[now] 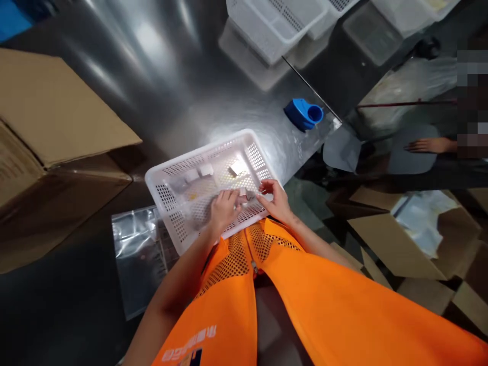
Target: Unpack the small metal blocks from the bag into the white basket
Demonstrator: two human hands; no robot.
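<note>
A white perforated plastic basket (202, 152) sits slantwise on the metal table in front of me. Inside it, my left hand (224, 209) is closed on a small pale box (243, 195) with a pinkish side. My right hand (276, 201) hovers over the basket's near right side, just right of that box, its fingers curved and apart with nothing seen between them. Farther back in the basket lie another small white box (238, 166) and a white block-shaped piece (206, 170). Glare and blur hide the finer detail.
A large open cardboard box (64, 112) stands at the left, above clear plastic bags (137, 259). A blue tape dispenser (305, 114) is near the table's right edge. White baskets (263, 30) stand at the back. At right are a person's hand (429, 145) and open cartons (396, 244).
</note>
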